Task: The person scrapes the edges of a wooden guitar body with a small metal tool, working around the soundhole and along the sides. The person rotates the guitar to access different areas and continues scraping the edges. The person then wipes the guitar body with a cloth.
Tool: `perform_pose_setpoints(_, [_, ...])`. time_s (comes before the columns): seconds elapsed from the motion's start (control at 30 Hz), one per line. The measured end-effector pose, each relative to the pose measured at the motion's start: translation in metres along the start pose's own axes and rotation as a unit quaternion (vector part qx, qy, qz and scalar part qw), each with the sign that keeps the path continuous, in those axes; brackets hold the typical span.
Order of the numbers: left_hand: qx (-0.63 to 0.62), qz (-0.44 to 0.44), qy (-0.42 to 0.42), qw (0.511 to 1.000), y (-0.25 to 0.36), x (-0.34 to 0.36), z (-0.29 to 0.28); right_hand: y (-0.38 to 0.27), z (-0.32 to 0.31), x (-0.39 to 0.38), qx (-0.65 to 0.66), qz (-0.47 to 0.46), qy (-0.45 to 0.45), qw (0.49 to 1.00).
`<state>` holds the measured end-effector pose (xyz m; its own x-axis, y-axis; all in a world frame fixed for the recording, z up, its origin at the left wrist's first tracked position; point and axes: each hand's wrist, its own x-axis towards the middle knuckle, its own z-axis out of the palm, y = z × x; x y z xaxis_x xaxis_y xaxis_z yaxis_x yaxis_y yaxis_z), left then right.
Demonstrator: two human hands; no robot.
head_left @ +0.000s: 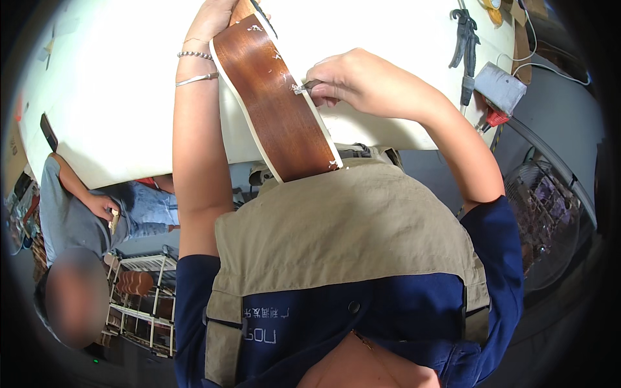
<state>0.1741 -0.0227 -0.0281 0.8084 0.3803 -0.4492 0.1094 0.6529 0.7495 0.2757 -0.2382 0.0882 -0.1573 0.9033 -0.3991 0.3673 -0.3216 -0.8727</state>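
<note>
A brown wooden guitar body [270,107] with cream edging stands tilted on its side, its lower end against my apron. White shavings cling along its right edge. My left hand [215,19] grips the far end at the top of the view; its fingers are partly hidden behind the wood. My right hand [352,81] is closed in a pinch around a small dark blade [312,85], whose tip meets the right-hand edging beside a clump of shavings [297,89].
The guitar rests over a white table [142,97]. At the right lie a black clamp [464,39], a grey box [500,87] and cables. A fan [540,220] stands at lower right. To the left, another person [77,213] holds a small object near a white rack [145,310].
</note>
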Motion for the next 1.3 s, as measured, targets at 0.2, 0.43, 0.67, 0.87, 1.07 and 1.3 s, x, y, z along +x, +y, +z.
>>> perform_pose_setpoints(0.2, [0.047,-0.012,0.035,0.998,-0.005,0.004,-0.014,-0.004,0.037,-0.052,-0.19,-0.136,0.107,0.966])
perform_pose_setpoints(0.43, [0.047,-0.007,0.004,0.999,0.001,0.001,-0.01,0.018,0.062,-0.094,-0.282,-0.109,0.06,0.951])
perform_pose_setpoints(0.67, [0.057,-0.019,0.039,0.997,-0.008,0.009,-0.019,-0.015,0.036,-0.069,-0.158,-0.003,0.165,0.973])
perform_pose_setpoints(0.87, [0.048,-0.032,0.033,0.998,-0.009,0.013,-0.022,-0.024,0.024,-0.05,-0.195,-0.096,0.14,0.966])
perform_pose_setpoints(1.07, [0.026,-0.039,0.035,0.998,-0.006,0.008,-0.013,-0.023,0.024,-0.045,-0.283,-0.125,0.168,0.936])
perform_pose_setpoints(1.3, [0.039,-0.007,0.029,0.999,-0.003,0.007,-0.012,-0.029,0.027,-0.059,-0.292,-0.072,0.114,0.947])
